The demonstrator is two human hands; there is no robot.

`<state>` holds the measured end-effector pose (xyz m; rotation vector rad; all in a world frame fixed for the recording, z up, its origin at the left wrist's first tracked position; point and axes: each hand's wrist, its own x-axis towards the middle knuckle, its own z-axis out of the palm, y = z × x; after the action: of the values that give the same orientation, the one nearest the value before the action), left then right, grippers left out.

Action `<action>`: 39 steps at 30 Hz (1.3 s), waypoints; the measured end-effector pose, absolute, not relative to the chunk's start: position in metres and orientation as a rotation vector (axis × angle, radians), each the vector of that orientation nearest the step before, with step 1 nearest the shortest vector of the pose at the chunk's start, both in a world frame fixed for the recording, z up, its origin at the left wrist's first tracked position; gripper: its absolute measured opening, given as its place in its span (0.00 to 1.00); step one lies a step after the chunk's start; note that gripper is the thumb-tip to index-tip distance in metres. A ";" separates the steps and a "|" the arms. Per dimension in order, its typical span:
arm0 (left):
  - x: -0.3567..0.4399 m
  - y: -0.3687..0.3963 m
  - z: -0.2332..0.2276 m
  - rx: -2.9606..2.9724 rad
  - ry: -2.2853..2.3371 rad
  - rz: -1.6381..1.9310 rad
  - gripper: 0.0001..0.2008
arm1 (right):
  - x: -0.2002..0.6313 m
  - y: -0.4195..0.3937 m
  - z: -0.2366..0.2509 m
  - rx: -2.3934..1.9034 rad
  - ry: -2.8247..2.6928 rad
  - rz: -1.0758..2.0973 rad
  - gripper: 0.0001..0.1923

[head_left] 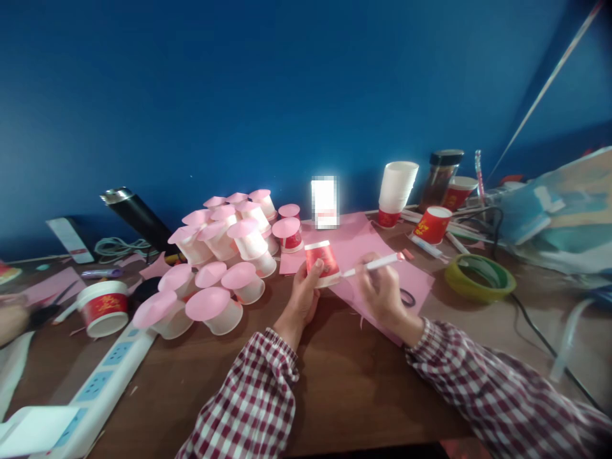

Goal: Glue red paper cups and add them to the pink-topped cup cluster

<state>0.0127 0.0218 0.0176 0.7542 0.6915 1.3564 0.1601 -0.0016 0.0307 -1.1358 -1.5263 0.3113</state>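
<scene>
My left hand (302,294) holds a small red and white paper cup (322,260) upside down on a pink paper sheet (363,252). My right hand (382,293) grips a white pen with a pink cap (377,263), its tip close to the cup's rim on the paper. Both sleeves are red and white plaid. To the left stands a pile of several white cups covered with pink paper discs (224,255).
A white power strip (102,376) lies at the front left, a red and white tub (102,307) beside it. A black flask (138,217), stacked white cups (396,188), a red cup (433,224), a dark jar (440,177), a green tape roll (480,275) and a black cable (535,325) surround the sheet.
</scene>
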 end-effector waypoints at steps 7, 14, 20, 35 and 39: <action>0.013 0.022 0.017 0.718 0.634 1.355 0.17 | 0.160 -0.002 0.030 -1.091 -1.475 0.292 0.08; 0.014 0.023 0.015 0.724 0.690 1.354 0.19 | 0.159 -0.006 0.032 -1.072 -1.525 0.298 0.07; 0.015 0.023 0.016 0.705 0.712 1.356 0.20 | 0.158 -0.011 0.034 -1.042 -1.622 0.298 0.06; 0.017 0.021 0.018 0.705 0.687 1.375 0.19 | 0.159 -0.008 0.035 -1.046 -1.701 0.247 0.06; 0.016 0.021 0.016 0.749 0.657 1.365 0.17 | 0.159 -0.006 0.034 -1.077 -1.673 0.255 0.06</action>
<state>0.0158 0.0213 0.0159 0.7487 0.6570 1.3651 0.1591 -0.0065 0.0342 -1.0766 -1.6734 0.2547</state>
